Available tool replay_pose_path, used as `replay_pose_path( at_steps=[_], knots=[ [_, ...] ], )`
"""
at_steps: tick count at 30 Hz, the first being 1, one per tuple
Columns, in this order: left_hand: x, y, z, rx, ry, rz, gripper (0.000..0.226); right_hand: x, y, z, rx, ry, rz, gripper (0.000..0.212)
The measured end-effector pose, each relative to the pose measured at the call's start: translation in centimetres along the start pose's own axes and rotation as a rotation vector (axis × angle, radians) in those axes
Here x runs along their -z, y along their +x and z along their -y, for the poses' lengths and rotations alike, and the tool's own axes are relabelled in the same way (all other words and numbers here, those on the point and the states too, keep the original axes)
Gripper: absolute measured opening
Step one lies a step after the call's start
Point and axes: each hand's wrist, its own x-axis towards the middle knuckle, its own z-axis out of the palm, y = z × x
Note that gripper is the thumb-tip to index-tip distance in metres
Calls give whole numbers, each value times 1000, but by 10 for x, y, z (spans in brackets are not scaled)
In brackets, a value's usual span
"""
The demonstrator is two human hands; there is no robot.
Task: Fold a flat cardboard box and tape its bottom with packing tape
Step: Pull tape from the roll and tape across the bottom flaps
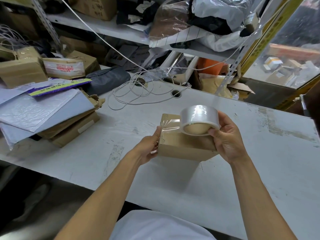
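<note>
In the head view, your left hand grips the left side of the small cardboard box, held at the centre of the frame above the white table. Your right hand holds the roll of clear packing tape on the box's upper right, fingers curled round its rim. A strip of tape runs from the roll across the box top toward your left thumb. A coiled white cable lies above centre, and stacked mailers sit at left.

Even, soft light, glare on the tape roll, wide-angle bending at edges.
</note>
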Motion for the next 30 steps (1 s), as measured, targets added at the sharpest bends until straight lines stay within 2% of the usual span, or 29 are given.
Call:
replay_pose_path(
  at_steps=[2, 4, 7, 9, 11, 13, 23, 27, 30],
  knots=[
    [0, -2, 1, -6, 38, -19, 74, -1, 0, 0, 2, -8, 7, 83],
    [-1, -3, -4, -65, 129, -156, 81, -1, 0, 0, 3, -16, 10, 83],
    [-14, -7, -25, -282, 207, -422, 57, -2, -2, 0, 2, 1, -1, 84],
    [-29, -5, -39, -396, 333, -386, 60, -1, -2, -1, 11, -14, -2, 79],
    [-41, -1, -43, -379, 394, -290, 68, -1, -3, -1, 18, -33, -3, 68],
    [-42, 4, -41, -351, 389, -247, 69, 0, -3, -1, 27, -33, 0, 70],
    [-38, 3, -40, -361, 386, -230, 68, 14, -10, 13, 20, -155, 18, 60],
    [-39, 5, -40, -361, 391, -236, 67, 42, -19, 36, 8, -302, -54, 72],
    [-41, 6, -39, -371, 411, -237, 66, 54, -22, 53, -15, -422, -64, 72]
  ],
)
